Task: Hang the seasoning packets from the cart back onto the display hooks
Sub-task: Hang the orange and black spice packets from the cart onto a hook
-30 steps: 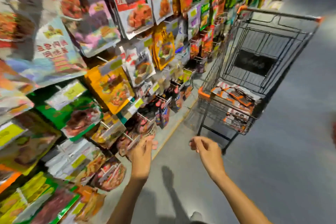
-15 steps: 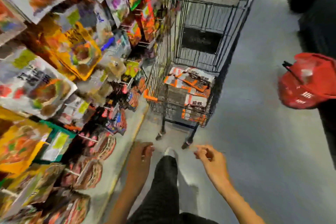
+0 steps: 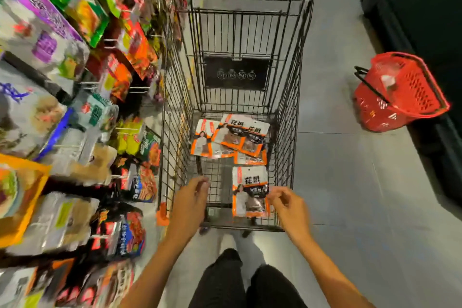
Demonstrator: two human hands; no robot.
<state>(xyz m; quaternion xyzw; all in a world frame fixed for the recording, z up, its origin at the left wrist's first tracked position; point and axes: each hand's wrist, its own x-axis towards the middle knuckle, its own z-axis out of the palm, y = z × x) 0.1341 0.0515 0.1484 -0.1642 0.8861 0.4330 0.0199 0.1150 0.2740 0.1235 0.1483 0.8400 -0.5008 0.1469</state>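
Display rack (image 3: 75, 107) of hanging packets fills the left. Wire shopping cart (image 3: 295, 97) stands centre; a red basket (image 3: 400, 92) sits right on the floor. Seasoning packets (image 3: 231, 137) lie in the cart's far bed, 1 nearer packet (image 3: 250, 190) apart. Left hand (image 3: 190, 205) loosely curled, empty. Right hand (image 3: 287, 205) at the near packet's edge; grip cannot be told.

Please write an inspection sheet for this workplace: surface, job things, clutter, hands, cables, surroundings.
Surface: grey tiled floor.
Job's things: orange-and-white seasoning packets lie in the black wire cart; one packet lies apart, nearest the person.
Clutter: red shopping basket on the floor, right of the cart.
Hands: left hand and right hand over the cart's near end, both empty.
Cables: nothing seen.
Surroundings: display hooks full of packets, left; blurred.
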